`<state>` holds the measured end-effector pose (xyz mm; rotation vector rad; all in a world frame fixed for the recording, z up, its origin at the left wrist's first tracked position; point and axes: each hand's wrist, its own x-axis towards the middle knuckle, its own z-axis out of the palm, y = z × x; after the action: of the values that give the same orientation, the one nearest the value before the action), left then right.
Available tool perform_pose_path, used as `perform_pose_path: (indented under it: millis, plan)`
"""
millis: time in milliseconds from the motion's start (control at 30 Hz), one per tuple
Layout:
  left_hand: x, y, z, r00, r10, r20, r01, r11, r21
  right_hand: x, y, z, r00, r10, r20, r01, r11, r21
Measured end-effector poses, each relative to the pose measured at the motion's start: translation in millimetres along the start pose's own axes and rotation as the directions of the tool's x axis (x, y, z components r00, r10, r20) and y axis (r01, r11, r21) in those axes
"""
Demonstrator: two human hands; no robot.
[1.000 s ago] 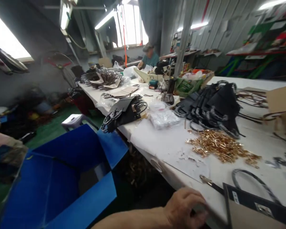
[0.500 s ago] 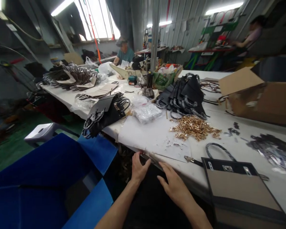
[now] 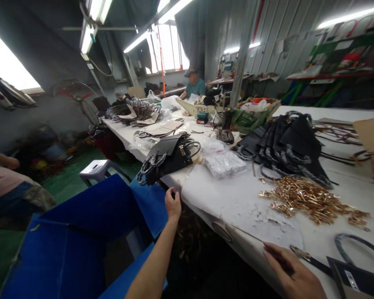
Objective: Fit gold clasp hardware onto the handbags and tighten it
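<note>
White paper sheeting (image 3: 237, 199) covers the near edge of the long table (image 3: 345, 112), and both hands are on its border. At about nine o'clock from it stands a big blue corrugated-plastic box (image 3: 81, 232), open-topped, with a white plastic stool (image 3: 95, 168) behind. The left hand (image 3: 173, 204) grips the sheet's left corner at the table edge, fingers curled over the edge and pinching it; a bundle of black bag panels with metal ring handles (image 3: 168, 158) lies just beyond, at twelve o'clock from that hand. The sheet looks thin, light and limp, already torn in places, so it would likely rip if tugged at one point; holding at two well-separated edge points, as here, seems the safer hold. Further right, a clear plastic packet (image 3: 224, 162) and a loose heap of small gold metal fittings (image 3: 311, 199) rest on it and would slide if it tilted. At five o'clock, the right hand (image 3: 291, 272) presses the near edge, fingers extended flat together, beside a black strap (image 3: 308, 259).
</note>
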<state>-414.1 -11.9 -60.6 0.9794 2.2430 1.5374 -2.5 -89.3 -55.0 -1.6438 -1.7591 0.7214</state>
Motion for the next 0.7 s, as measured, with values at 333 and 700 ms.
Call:
perform_pose_path:
  millis: [333, 700]
  plan:
    - [83.5, -0.3, -3.5, 0.952, -0.109, 0.285, 0.062, 0.984, 0.169, 1.3, 1.5, 7.5, 0.996, 0.072, -0.055, -0.069, 0.996, 0.048]
    - [71.8, 39.8, -32.3, 0.895, 0.099, 0.435, -0.193, 0.965, 0.176, 0.6, -7.2, 3.1, 0.995, 0.034, -0.091, -0.033, 0.999, 0.013]
